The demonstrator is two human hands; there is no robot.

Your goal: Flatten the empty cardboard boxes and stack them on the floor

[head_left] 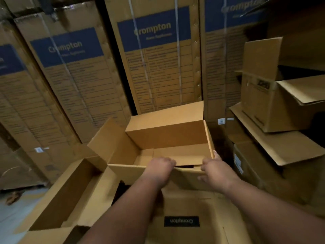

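An open, empty brown cardboard box stands upright in front of me with its top flaps spread. My left hand grips the box's near rim, fingers curled over the edge into the box. My right hand holds the near right corner of the same rim, thumb inside and fingers on the outer wall. Below my arms hangs the box's near flap, printed with a black Crompton label. Another open empty box lies at the lower left.
Tall strapped Crompton cartons stand as a wall just behind the box. More open cardboard boxes are piled at the right. A strip of pale floor shows at the lower left, with a sandal on it.
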